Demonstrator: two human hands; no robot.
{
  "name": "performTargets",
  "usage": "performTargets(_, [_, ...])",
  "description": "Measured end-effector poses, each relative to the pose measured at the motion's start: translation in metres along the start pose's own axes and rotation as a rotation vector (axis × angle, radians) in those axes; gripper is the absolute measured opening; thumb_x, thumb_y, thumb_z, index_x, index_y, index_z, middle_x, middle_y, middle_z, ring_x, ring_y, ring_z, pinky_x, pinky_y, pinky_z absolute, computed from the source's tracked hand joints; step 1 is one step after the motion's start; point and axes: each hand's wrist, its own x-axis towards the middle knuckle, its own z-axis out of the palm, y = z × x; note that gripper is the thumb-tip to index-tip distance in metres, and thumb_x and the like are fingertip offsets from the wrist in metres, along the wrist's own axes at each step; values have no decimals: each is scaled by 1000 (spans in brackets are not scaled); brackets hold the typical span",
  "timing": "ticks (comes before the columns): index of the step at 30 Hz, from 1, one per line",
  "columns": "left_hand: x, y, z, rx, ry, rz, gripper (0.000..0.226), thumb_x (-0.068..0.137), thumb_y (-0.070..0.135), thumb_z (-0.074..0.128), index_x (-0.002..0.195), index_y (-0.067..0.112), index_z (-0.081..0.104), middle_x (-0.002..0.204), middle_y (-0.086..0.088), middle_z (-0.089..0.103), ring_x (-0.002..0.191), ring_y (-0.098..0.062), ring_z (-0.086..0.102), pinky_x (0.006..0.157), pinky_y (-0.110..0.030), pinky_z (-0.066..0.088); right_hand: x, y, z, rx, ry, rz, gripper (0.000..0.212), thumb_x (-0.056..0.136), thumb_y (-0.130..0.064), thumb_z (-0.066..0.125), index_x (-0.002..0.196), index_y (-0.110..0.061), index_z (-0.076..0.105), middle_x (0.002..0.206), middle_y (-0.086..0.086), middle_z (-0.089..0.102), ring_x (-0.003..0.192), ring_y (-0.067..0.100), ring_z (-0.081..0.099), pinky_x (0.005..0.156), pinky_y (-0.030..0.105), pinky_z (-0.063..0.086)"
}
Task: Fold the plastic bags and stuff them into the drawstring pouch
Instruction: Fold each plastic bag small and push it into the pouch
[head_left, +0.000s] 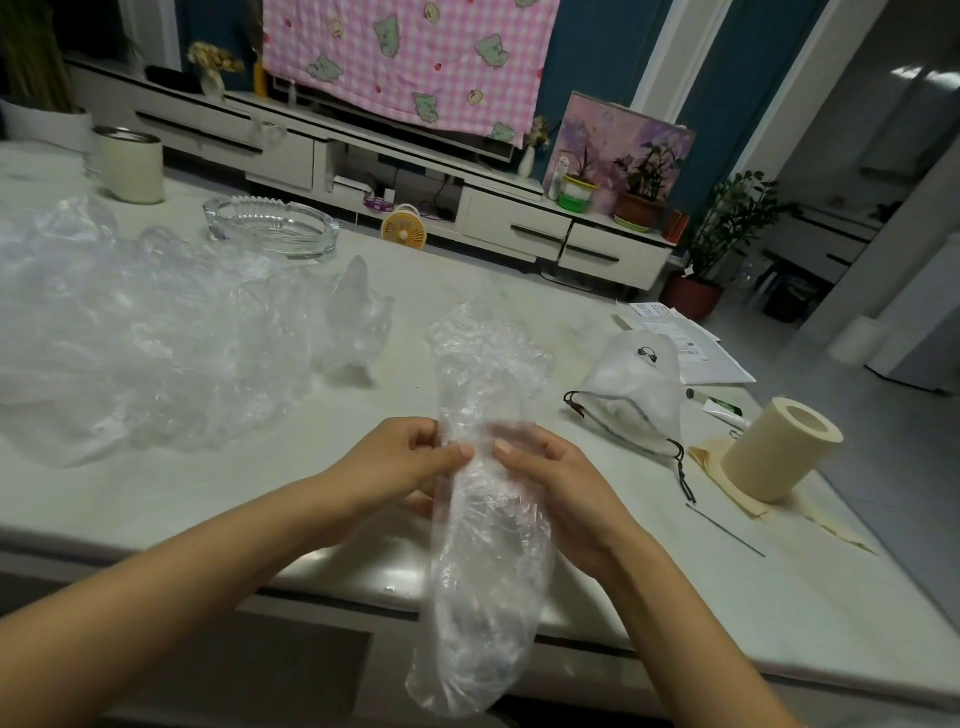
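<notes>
A: Head view: what's held?
B: Left hand (415, 457) and right hand (550, 467) both pinch a crumpled clear bag (483, 571), which hangs over the tabletop's (208, 499) near edge.
A: The pouch?
B: Pouch (634, 395) lies toward the right edge, beside a roll (779, 452). More bags (130, 332) heap at the left.

Noted crinkled glossy clear plastic in centre bag (488, 545), matt white cloth in pouch (634, 395), ribbed glass in upper-left ashtray (270, 228), polished tabletop (208, 493).
</notes>
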Motion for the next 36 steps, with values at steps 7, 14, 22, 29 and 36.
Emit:
performTargets(7, [3,3,0,-474,-77,-295,36,92,33,44,104,0,54,98,-22,59,78,-30,59,66,-35,51,1,-6,0,-17,36,-51,42,79,15,52,58,-13,74,84,-4,72,77,13,65,71,24,50])
performTargets(14, [-7,7,6,-204,-327,-310,34,78,33,68,104,11,66,93,-7,71,80,-21,65,72,-31,53,-3,-1,5,-127,104,-88,51,82,16,38,72,-16,76,87,0,73,84,18,66,78,29,53])
performTargets(22, [0,6,3,-354,-133,-338,15,88,12,57,97,4,66,84,-11,68,74,-22,64,65,-26,54,-38,1,-13,-1092,9,-579,80,68,-12,65,139,-35,34,146,-7,33,137,5,26,111,19,19])
performTargets(29, [0,7,8,-252,34,-237,11,89,7,57,88,0,64,72,-12,66,60,-20,63,54,-25,53,-39,21,17,-1018,-46,-972,24,95,-24,49,98,-13,70,101,-5,70,97,7,61,87,18,43])
performTargets(36, [-1,4,19,69,100,-23,15,87,15,62,101,10,64,92,-9,69,78,-20,66,68,-30,51,-44,4,8,-463,-70,-284,11,88,-11,64,80,-12,71,75,-1,69,72,8,62,70,19,47])
